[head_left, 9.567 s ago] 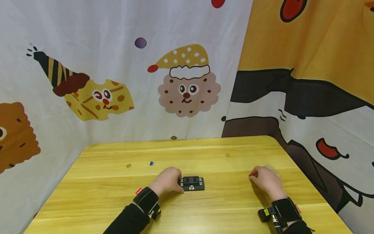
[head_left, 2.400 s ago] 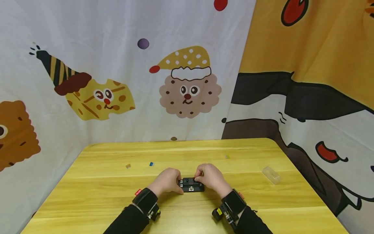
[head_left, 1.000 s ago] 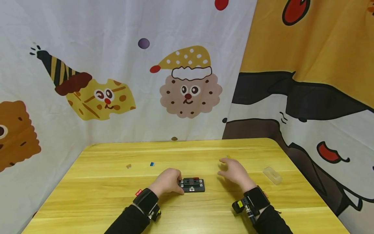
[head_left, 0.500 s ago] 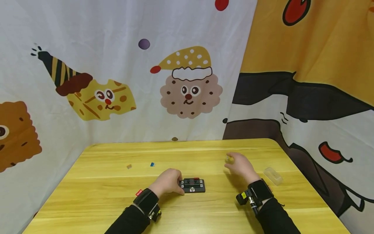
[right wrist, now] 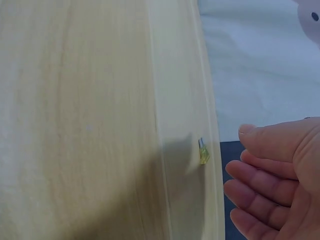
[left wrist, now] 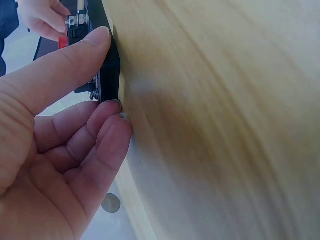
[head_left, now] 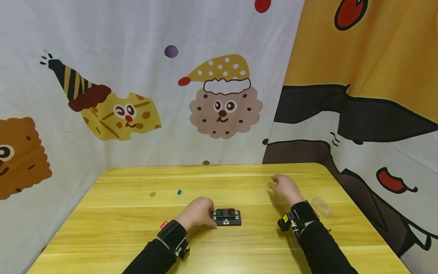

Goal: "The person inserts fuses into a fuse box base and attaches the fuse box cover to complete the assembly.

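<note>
My left hand (head_left: 198, 214) grips the left end of a black fuse block (head_left: 227, 217) with metal screw terminals, lying on the table. In the left wrist view, the thumb lies over the block (left wrist: 109, 65) and the fingertips are under its edge. A red blade fuse (head_left: 231, 209) sits at the block's back edge. Farther back on the right, my right hand (head_left: 286, 188) is held with thumb and fingers apart, nothing between them. Close to its fingertips, in the right wrist view, a small yellow blade fuse (right wrist: 203, 154) with metal prongs lies on the table.
A small blue piece (head_left: 180, 192) and a small tan piece (head_left: 152, 194) lie on the table left of centre. An oblong clear plastic box (head_left: 321, 207) stands right of my right hand. Printed curtains (head_left: 137, 152) hang behind the table (head_left: 130, 243).
My right hand brought the red fuse from the right to the block and let go of it there. It then moved right and back to the yellow fuse. My left hand kept its grip.
</note>
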Motion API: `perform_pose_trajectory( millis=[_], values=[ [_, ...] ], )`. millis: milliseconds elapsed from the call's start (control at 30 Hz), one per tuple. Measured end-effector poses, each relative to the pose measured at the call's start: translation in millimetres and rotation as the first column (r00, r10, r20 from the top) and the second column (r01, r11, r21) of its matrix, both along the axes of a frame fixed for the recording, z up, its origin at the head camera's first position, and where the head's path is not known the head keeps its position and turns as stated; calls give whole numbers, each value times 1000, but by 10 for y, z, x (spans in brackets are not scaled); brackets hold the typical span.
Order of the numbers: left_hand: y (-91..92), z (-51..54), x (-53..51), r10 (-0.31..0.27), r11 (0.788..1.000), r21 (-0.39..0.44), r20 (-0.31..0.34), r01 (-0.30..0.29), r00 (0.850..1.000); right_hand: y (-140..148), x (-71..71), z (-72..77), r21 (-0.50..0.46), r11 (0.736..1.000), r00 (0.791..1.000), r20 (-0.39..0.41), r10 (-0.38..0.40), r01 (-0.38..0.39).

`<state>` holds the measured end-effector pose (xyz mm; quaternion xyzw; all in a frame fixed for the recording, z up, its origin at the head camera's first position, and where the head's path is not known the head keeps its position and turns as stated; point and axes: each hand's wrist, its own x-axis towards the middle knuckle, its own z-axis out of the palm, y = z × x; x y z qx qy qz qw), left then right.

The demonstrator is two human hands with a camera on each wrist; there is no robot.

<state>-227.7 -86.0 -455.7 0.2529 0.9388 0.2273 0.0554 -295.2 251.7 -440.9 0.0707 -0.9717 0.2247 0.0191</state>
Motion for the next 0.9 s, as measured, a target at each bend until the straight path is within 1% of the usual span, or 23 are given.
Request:
perform_pose_trajectory(
  millis=[167, 400, 567, 900],
  values=[
    [7, -3, -4, 4, 1000, 1, 7, -4, 1000, 14, -60, -23, 0, 1000, 999, 24, -27, 27],
    [18, 5, -13, -6, 1000, -14, -7, 6, 1000, 29, -132, -76, 18, 998, 997, 45, -57, 56],
    [19, -8, -19, -3, 1000, -12, 6, 3, 1000, 13, -172, -106, 36, 997, 997, 45, -64, 62],
    [13, -19, -18, 9, 1000, -17, 12, -9, 1000, -6, -226, -183, 54, 996, 997, 31, -77, 75]
  ],
)
